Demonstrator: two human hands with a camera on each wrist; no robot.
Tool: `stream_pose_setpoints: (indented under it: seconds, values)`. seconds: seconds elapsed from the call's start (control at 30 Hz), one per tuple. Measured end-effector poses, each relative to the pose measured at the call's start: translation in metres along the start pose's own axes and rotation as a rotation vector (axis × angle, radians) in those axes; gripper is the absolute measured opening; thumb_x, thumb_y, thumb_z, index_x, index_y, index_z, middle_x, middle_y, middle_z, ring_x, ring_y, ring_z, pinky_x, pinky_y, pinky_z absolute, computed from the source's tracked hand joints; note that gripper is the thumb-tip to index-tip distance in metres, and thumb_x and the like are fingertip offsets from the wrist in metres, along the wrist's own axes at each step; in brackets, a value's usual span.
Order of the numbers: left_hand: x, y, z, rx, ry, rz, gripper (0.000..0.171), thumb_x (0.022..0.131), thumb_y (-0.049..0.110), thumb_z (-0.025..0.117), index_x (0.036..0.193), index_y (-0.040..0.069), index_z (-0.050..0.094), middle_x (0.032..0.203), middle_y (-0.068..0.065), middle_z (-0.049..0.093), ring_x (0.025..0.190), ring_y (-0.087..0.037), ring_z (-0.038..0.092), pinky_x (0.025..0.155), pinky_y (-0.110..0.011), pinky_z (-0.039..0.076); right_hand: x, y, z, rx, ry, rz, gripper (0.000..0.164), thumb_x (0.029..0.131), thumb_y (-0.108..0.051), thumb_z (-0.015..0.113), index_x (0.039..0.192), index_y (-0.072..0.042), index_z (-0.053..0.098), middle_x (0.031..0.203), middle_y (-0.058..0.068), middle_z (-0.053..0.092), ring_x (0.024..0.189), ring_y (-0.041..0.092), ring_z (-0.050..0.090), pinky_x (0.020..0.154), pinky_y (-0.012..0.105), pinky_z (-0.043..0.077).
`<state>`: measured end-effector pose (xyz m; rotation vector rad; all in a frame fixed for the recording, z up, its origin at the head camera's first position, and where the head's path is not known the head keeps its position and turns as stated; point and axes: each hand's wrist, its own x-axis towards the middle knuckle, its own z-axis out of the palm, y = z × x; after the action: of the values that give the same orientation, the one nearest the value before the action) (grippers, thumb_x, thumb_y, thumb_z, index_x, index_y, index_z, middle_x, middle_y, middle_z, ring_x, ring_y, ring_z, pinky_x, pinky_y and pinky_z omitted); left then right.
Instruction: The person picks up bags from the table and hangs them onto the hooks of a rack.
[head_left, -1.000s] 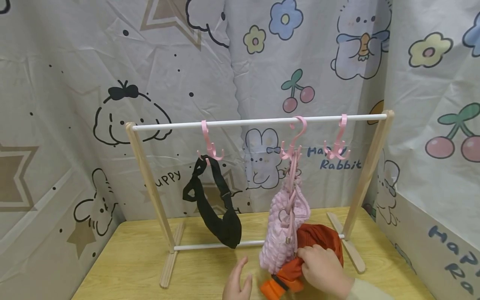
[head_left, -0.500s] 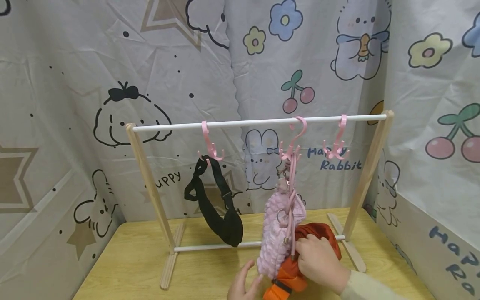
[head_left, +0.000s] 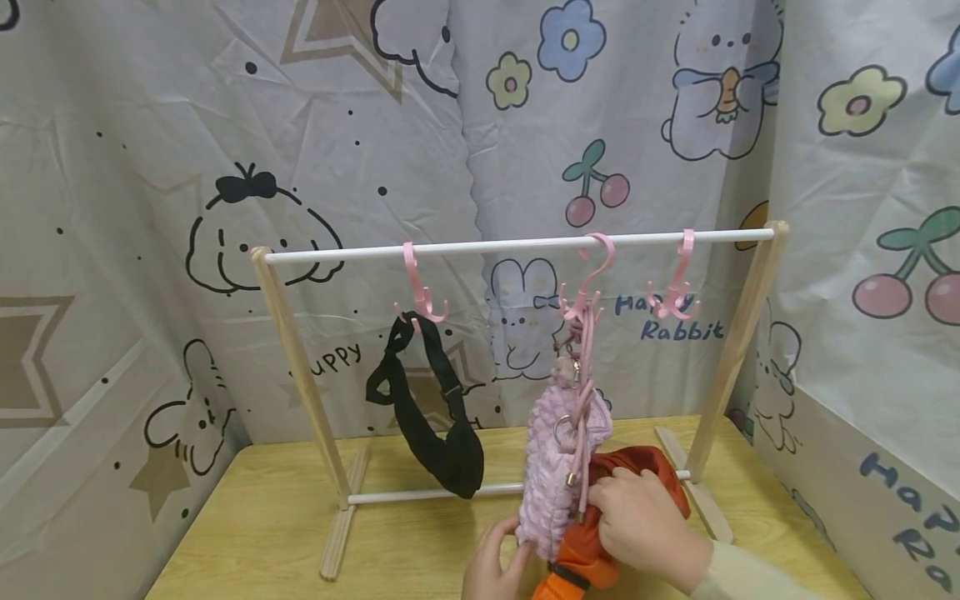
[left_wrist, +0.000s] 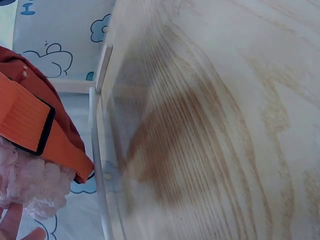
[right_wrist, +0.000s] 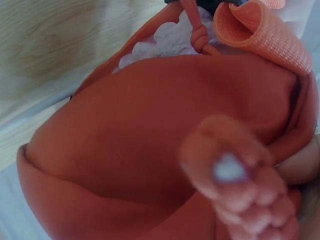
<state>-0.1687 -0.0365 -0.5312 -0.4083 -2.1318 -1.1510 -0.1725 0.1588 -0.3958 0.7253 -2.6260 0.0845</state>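
Observation:
A puffy pink bag (head_left: 551,475) hangs by its cords from the middle pink hook (head_left: 581,304). At its lower left edge my left hand (head_left: 495,567) touches it with spread thumb and fingers; in the left wrist view fingertips (left_wrist: 11,220) show just under the pink fabric. My right hand (head_left: 637,521) grips a rust-red fabric bag (head_left: 641,462) beside and partly behind the pink one. This bag has a bright orange strap (left_wrist: 30,110) with a black slider (head_left: 568,575). Filling the right wrist view is its smooth red cloth (right_wrist: 125,115), with a blurred knobbly shape in front.
The rack has a white top rail (head_left: 487,247), a low white bar (head_left: 405,495) and wooden legs. On the left hook (head_left: 416,283) hangs a black strap bag (head_left: 442,450); the right hook (head_left: 678,279) carries nothing. Printed curtains (head_left: 420,167) surround the wooden table (head_left: 247,517).
My left hand has moved right to the pink bag's lower edge. The pink bag has shifted slightly left and lower, its cords now hanging straighter. My right hand stays on the rust-red bag.

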Motion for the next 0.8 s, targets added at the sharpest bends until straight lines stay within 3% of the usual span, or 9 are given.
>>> stream_pose_setpoints:
  seconds: [0.13, 0.3, 0.4, 0.57, 0.67, 0.8]
  values:
    - [0.003, 0.005, 0.001, 0.020, -0.011, -0.091, 0.021, 0.079, 0.002, 0.079, 0.096, 0.005, 0.069, 0.091, -0.006, 0.068, 0.088, -0.023, 0.066, 0.077, -0.038, 0.054, -0.001, 0.001, -0.009, 0.026, 0.018, -0.034, 0.027, 0.068, 0.001, 0.063, 0.058, -0.022, 0.054, 0.062, -0.009, 0.059, 0.063, 0.018, 0.055, 0.051, 0.030, 0.033]
    - [0.006, 0.004, 0.002, 0.035, -0.025, -0.170, 0.017, 0.081, 0.001, 0.077, 0.095, 0.005, 0.069, 0.092, -0.007, 0.069, 0.090, -0.024, 0.067, 0.080, -0.038, 0.055, 0.000, -0.001, -0.023, 0.139, 0.049, 0.010, 0.029, 0.069, 0.003, 0.061, 0.060, -0.024, 0.054, 0.060, -0.012, 0.048, 0.060, 0.013, 0.051, 0.050, 0.028, 0.037]
    - [0.007, 0.003, -0.001, 0.012, -0.057, -0.225, 0.018, 0.083, 0.003, 0.076, 0.099, 0.005, 0.070, 0.097, -0.008, 0.071, 0.094, -0.027, 0.068, 0.083, -0.039, 0.055, 0.001, -0.002, -0.031, 0.179, 0.080, 0.042, 0.029, 0.069, 0.003, 0.061, 0.062, -0.025, 0.057, 0.063, -0.013, 0.050, 0.061, 0.010, 0.052, 0.049, 0.027, 0.039]
    - [0.008, 0.002, -0.008, -0.054, -0.164, -0.364, 0.026, 0.088, 0.010, 0.073, 0.113, 0.003, 0.069, 0.112, -0.013, 0.070, 0.108, -0.035, 0.065, 0.094, -0.045, 0.052, 0.003, 0.000, -0.045, 0.280, -0.012, 0.156, 0.030, 0.075, 0.003, 0.058, 0.062, -0.023, 0.053, 0.069, -0.011, 0.052, 0.063, 0.007, 0.045, 0.055, 0.024, 0.037]
    - [0.006, 0.001, -0.010, -0.041, -0.169, -0.319, 0.030, 0.085, 0.006, 0.072, 0.113, -0.001, 0.067, 0.113, -0.017, 0.070, 0.108, -0.038, 0.065, 0.094, -0.046, 0.052, 0.004, 0.003, -0.051, 0.348, -0.072, 0.223, 0.031, 0.078, 0.003, 0.055, 0.061, -0.021, 0.045, 0.065, -0.009, 0.044, 0.061, 0.007, 0.036, 0.054, 0.024, 0.032]
    - [0.002, 0.000, -0.013, 0.003, -0.126, -0.220, 0.031, 0.082, 0.001, 0.072, 0.113, -0.003, 0.066, 0.111, -0.017, 0.069, 0.105, -0.036, 0.065, 0.090, -0.044, 0.054, 0.005, 0.010, -0.057, 0.404, -0.076, 0.279, 0.029, 0.077, 0.004, 0.052, 0.062, -0.020, 0.045, 0.060, -0.009, 0.036, 0.057, 0.007, 0.033, 0.053, 0.025, 0.032]
